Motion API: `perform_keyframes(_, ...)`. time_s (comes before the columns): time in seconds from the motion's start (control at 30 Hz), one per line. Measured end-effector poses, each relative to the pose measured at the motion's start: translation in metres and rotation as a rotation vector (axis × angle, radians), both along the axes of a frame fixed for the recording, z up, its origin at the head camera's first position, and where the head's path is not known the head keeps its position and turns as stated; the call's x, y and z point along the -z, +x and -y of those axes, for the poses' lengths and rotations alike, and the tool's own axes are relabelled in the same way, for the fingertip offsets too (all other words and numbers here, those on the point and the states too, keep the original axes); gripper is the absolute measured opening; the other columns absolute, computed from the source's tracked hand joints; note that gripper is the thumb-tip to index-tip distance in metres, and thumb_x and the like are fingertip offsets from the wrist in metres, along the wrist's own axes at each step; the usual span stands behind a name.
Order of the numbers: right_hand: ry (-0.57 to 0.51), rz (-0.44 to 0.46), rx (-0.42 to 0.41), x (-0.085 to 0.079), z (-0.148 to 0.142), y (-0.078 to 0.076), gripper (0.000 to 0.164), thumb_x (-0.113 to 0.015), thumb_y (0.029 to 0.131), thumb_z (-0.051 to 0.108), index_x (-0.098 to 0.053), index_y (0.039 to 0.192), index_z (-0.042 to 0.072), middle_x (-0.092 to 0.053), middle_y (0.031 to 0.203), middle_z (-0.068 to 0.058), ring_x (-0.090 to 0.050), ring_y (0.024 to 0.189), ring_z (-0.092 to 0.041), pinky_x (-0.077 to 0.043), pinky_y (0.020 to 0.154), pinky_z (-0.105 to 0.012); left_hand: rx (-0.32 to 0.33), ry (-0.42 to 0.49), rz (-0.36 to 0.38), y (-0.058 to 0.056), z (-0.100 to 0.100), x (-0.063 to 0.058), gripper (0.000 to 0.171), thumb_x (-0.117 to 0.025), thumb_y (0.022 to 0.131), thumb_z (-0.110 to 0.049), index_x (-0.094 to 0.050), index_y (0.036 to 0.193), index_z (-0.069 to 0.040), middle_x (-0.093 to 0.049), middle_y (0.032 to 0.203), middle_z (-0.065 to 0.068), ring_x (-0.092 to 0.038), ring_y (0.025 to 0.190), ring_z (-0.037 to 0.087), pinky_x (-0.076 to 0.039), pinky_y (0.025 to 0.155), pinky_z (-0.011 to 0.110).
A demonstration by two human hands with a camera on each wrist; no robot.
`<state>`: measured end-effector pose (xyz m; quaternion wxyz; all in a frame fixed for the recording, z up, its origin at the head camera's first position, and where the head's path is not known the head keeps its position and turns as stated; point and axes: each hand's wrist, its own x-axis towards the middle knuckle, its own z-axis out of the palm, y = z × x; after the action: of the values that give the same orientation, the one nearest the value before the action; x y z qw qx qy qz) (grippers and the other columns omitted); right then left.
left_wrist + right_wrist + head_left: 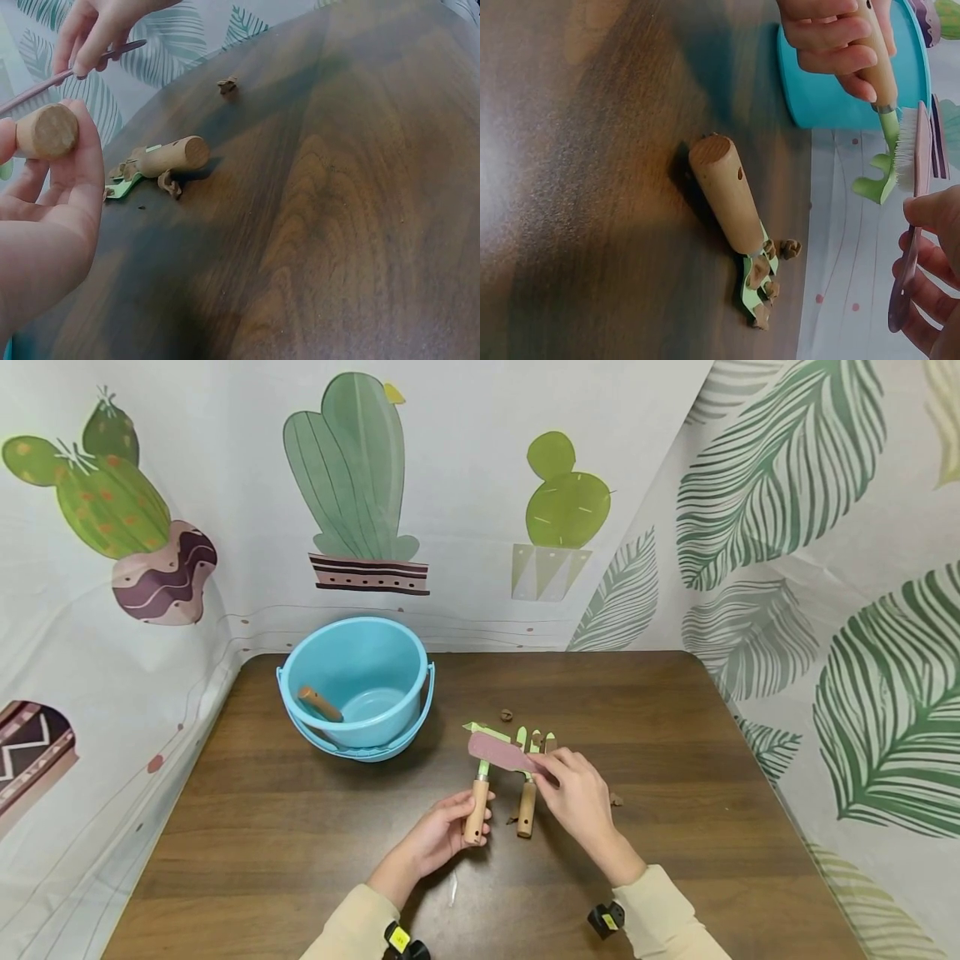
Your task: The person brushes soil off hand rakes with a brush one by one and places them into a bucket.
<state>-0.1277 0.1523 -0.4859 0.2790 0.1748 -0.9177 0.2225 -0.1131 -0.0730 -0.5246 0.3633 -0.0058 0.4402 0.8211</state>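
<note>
Gripping wooden-handled tool [476,814], left hand [441,833]; pinching brush [497,752], right hand [579,792].

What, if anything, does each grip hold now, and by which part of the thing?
The left grip holds the tool by its wooden handle; the right grip pinches the brush by its purple handle, near the bristles.

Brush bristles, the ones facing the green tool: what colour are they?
White; the bristles show best in the right wrist view.
</note>
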Motion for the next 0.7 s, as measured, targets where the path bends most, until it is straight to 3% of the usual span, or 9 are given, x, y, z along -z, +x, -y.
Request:
perform_keyframes(0.47, -0.028, 0.022, 0.031, 0.01, -0.013, 0.005, 0.029, -0.078, 0.069, 0.01, -0.072, 0.096, 0.018, -0.064, 0.081, 0.005, -0.054, 0.068, -0.011, -0.044, 0.053, -0.028, 0.011, 0.014, -0.022, -0.001, 0.008, 0.002, 0.053, -0.04, 0.097, -0.02, -0.023, 0.139, 0.008, -0.057, 0.094, 0.002, -0.061, 0.077, 0.012, -0.051, 0.072, 0.027)
perform_keyframes(0.7, -0.021, 0.024, 0.039, 0.013, -0.02, 0.006, 0.028, -0.079, 0.068, 0.011, -0.073, 0.095, 0.017, -0.064, 0.08, 0.003, -0.054, 0.067, -0.011, -0.044, 0.053, -0.028, 0.016, -0.001, -0.031, -0.003, 0.01, 0.002, 0.052, -0.04, 0.097, -0.019, -0.024, 0.139, 0.008, -0.057, 0.096, 0.003, -0.061, 0.079, 0.013, -0.051, 0.074, 0.029)
